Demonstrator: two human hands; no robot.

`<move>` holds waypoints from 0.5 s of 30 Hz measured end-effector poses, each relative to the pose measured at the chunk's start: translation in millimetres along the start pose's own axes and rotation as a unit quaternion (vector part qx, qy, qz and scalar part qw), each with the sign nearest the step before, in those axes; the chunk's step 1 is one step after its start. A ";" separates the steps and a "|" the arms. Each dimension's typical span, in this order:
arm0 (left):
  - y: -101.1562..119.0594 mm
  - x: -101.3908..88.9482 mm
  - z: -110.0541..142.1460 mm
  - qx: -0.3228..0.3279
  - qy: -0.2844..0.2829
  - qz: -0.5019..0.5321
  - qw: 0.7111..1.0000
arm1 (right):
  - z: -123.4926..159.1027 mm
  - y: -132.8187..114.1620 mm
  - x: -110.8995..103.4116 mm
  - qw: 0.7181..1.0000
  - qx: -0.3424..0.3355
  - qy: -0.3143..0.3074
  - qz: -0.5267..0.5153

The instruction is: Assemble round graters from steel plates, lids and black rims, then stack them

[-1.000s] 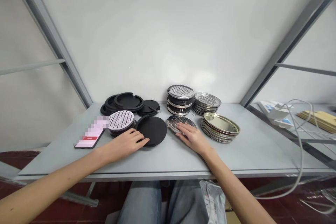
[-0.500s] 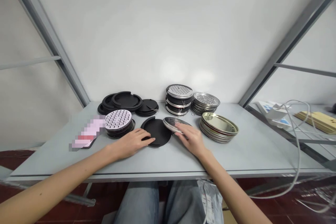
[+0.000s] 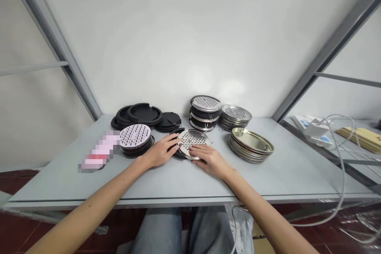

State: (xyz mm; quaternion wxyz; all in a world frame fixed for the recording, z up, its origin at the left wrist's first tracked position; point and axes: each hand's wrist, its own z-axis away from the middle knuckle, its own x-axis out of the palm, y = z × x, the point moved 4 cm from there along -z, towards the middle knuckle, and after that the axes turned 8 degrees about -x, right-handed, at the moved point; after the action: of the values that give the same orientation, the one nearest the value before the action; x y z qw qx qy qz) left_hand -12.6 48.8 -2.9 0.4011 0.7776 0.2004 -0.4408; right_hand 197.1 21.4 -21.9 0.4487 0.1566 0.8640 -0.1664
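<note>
A round perforated metal disc (image 3: 195,141) lies over a black round base (image 3: 178,156) in front of me; the base's left edge shows from under it. My right hand (image 3: 210,159) grips the disc at its near right rim, fingers over the top and thumb below. My left hand (image 3: 162,151) is at the left side, its fingers closed about the black base's edge and the tips touching the disc's left rim. Just left of that hand stands a stack topped by a lilac slotted disc (image 3: 135,135).
Behind are black ring-edged trays (image 3: 145,113), flat black discs (image 3: 171,120), a stack of black and metal assemblies (image 3: 205,103), and perforated metal discs (image 3: 236,113). Gold-toned lids (image 3: 253,139) are piled at right. A white cable (image 3: 342,182) hangs at the far right.
My right hand has brought the perforated disc left, from a tilted position beside the black base to on top of it. My left hand has shifted slightly right and up toward the disc's rim.
</note>
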 end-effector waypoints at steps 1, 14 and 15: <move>0.1 3.8 -2.9 0.004 0.002 -0.002 1.000 | -0.7 0.0 -0.2 1.000 0.005 0.001 -0.011; -8.4 9.6 0.3 0.006 0.033 -0.008 0.999 | -31.0 49.5 -25.2 0.984 0.119 0.131 0.011; -8.0 9.1 1.0 0.004 0.030 -0.010 0.999 | -29.9 55.2 -24.2 0.977 0.146 0.154 0.023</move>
State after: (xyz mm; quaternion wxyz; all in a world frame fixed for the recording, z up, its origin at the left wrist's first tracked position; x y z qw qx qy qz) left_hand -13.6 52.4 -14.4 0.3871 0.7901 0.2182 -0.4223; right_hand 211.9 80.7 6.2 0.2861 0.2637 0.8854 -0.2545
